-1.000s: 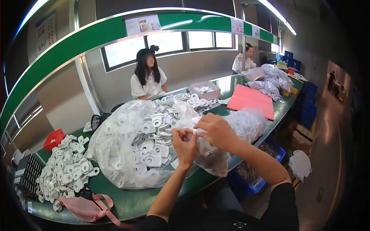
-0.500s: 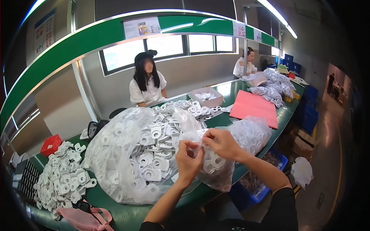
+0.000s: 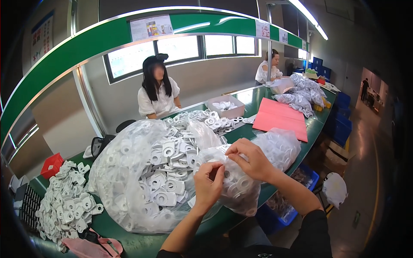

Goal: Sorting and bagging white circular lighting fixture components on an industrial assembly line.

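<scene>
In front of me a clear plastic bag (image 3: 246, 191) full of white ring-shaped plastic parts rests near the table's front edge. My left hand (image 3: 209, 184) is closed at the bag's upper left, thumb and forefinger curled together in a pinch. Just right of it and a little higher, my right hand (image 3: 253, 160) pinches at the gathered top of the same bag; the exact bit of film between the fingertips is too small to make out. To the left lies a large open plastic bag (image 3: 114, 172), from which white flat parts with round holes (image 3: 165, 198) spill.
A loose pile of white parts (image 3: 71, 206), a red bin (image 3: 52, 165) and a pink strapped bag (image 3: 92, 246) are at left. Farther off are a pale box (image 3: 234, 111), a pink sheet (image 3: 282, 119) and filled bags. A blue crate (image 3: 279, 221) stands below the edge; two people sit opposite.
My fingertips have drawn slightly apart at the bag's top, the left hand shifting a little left and down. The whole view has turned slightly.
</scene>
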Demonstrator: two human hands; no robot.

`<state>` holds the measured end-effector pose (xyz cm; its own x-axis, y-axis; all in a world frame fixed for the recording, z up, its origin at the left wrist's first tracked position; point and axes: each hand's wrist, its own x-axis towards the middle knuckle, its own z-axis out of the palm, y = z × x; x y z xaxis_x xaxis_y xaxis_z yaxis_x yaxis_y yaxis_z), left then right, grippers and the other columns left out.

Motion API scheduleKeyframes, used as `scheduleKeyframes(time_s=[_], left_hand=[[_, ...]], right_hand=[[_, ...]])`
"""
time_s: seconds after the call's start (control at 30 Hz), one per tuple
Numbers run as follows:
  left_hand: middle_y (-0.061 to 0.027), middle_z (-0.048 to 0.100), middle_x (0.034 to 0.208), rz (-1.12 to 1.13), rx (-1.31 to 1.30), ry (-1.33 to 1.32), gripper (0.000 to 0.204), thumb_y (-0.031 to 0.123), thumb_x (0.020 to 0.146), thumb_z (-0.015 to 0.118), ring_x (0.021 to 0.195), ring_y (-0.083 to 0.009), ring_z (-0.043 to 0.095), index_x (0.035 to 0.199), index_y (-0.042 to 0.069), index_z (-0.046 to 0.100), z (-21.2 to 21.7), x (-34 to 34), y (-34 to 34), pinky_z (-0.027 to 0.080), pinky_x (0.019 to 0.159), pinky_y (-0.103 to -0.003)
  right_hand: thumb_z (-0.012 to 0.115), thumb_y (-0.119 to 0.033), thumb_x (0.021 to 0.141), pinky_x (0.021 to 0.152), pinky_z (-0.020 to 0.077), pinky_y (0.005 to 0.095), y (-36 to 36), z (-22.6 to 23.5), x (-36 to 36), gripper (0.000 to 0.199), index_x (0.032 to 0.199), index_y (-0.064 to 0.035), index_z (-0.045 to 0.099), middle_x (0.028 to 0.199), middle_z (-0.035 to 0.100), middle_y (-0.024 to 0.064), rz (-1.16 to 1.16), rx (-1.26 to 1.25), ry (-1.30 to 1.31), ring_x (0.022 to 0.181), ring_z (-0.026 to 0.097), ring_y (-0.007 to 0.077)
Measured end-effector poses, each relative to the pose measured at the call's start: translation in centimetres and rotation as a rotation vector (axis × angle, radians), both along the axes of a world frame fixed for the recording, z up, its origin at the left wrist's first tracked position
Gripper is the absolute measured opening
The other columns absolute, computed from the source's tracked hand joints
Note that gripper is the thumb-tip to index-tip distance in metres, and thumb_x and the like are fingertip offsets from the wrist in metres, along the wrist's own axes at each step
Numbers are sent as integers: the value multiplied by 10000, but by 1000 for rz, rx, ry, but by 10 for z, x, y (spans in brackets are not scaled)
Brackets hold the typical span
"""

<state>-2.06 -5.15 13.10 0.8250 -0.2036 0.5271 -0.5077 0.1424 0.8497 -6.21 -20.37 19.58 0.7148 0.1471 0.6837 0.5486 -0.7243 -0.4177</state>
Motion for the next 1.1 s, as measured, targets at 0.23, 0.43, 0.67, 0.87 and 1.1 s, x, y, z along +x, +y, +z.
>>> scheduleKeyframes(time_s=[0.23,0.43,0.67,0.87,1.1], left_hand=[[-70,584,714,92,-12,-79,98,56,731,692,591,-124,537,803,13,642,-8,0,-7,420,546,-231],[-59,582,693,105,-49,-78,84,35,701,708,572,-115,530,742,25,635,-8,-2,-6,409,516,-230],[-14,531,663,119,-24,-244,134,-7,692,717,537,-47,473,715,12,587,-6,-3,-4,377,484,-182],[-30,493,658,188,62,-289,110,20,694,705,542,-99,451,711,15,597,7,-11,-2,362,488,-225],[-71,531,662,125,82,-274,74,32,725,666,611,-204,480,799,33,659,8,-9,-5,371,548,-315]], right_hand=[[655,-37,716,654,439,348,9,10,-6,73,744,-43,588,738,576,65,5,-309,-156,740,539,264],[641,4,743,585,458,298,0,-14,-11,69,757,-7,574,719,591,101,-131,50,-149,658,580,234],[617,5,783,616,469,264,6,-30,-5,59,788,17,560,736,600,99,-184,208,-128,678,595,166],[589,7,816,700,464,237,4,-31,-6,70,852,12,530,804,601,77,-55,338,21,760,578,117],[562,4,841,782,452,241,-6,-29,-9,86,898,-11,500,905,601,99,202,505,165,842,564,118]])
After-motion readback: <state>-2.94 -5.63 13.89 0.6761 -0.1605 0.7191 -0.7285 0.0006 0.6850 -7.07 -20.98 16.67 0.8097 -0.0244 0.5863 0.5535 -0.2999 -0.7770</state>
